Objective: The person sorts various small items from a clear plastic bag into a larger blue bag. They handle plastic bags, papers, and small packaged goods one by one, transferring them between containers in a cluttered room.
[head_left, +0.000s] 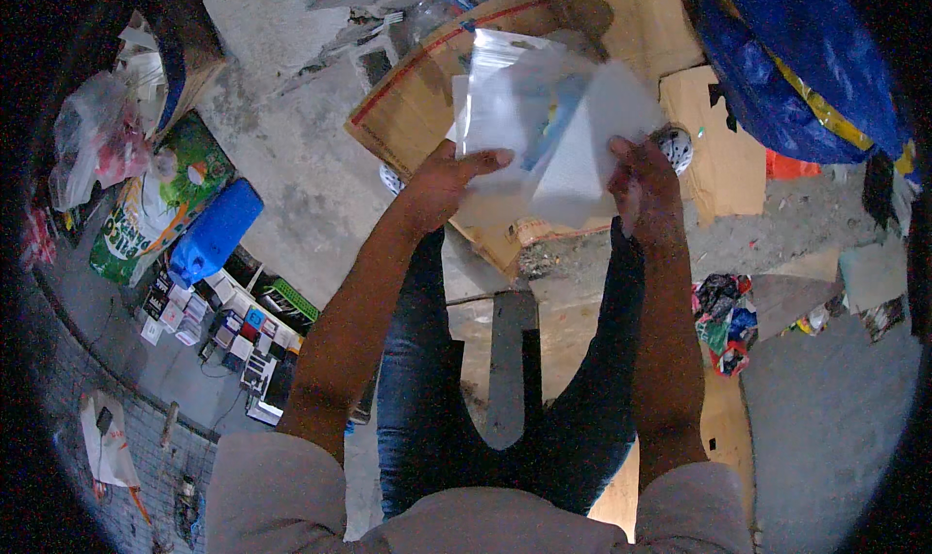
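My left hand (451, 180) is closed on a clear plastic pouch (493, 107), thumb pressed on its lower part. The pouch has a glossy strip along one side and a hang hole at its top. My right hand (646, 180) grips a whitish, translucent plastic sheet (587, 156) at its right edge. Sheet and pouch overlap between my hands, partly smeared by motion, and a blue and yellow patch shows between them. Whether they are separate or joined I cannot tell. Both are held above a brown cardboard piece (408, 107) with a red stripe, beyond my knees.
At the left lie a green and white sack (160, 204), a blue jug (216, 234), a clear plastic bag (92, 141) and several small boxes (233, 326). A large blue sack (796, 59) stands at the far right, with crumpled coloured plastic (723, 321) nearer.
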Demonstrator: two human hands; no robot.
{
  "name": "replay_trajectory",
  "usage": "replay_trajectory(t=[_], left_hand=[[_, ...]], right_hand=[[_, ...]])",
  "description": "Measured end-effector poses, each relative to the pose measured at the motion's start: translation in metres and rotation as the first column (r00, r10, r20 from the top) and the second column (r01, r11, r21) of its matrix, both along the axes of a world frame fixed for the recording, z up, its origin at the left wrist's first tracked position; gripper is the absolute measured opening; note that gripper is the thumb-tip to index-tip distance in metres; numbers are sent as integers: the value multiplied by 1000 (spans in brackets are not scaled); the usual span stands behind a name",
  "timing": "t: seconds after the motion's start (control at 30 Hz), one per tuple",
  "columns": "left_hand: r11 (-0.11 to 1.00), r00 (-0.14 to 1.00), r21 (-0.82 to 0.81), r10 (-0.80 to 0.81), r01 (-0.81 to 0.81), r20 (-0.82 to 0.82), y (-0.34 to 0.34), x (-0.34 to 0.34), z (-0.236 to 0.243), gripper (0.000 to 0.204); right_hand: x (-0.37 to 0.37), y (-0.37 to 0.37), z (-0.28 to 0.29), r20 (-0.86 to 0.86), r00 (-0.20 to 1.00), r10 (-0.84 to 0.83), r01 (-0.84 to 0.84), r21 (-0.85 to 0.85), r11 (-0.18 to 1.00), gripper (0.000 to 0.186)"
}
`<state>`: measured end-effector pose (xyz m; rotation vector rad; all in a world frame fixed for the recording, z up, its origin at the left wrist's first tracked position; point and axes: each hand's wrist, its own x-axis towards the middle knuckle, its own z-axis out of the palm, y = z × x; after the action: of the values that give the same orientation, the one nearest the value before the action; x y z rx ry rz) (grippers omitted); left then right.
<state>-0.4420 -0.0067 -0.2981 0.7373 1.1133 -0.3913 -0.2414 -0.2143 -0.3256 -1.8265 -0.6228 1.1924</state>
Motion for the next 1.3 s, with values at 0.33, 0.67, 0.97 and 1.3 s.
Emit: replay_trajectory(t=[0.33,0.67,0.97,1.3], left_hand=[[860,911,364,-407,358,64,-13,-15,-6,51],[977,973,-127,191,-174,132,2,11,6,64],[965,983,248,-124,87,137,-5,24,30,61],[742,917,575,-398,343,-33,-2,86,93,34]], right_hand=[[-10,-13,-50,-355,805,-476,447,-166,879,40],[-11,-14,10,-512,340,-789,771,-329,546,43],[-30,22,24,-349,890,-293,129,-424,897,28],[8,5,48,-190,968,-163,111,-261,959,42]])
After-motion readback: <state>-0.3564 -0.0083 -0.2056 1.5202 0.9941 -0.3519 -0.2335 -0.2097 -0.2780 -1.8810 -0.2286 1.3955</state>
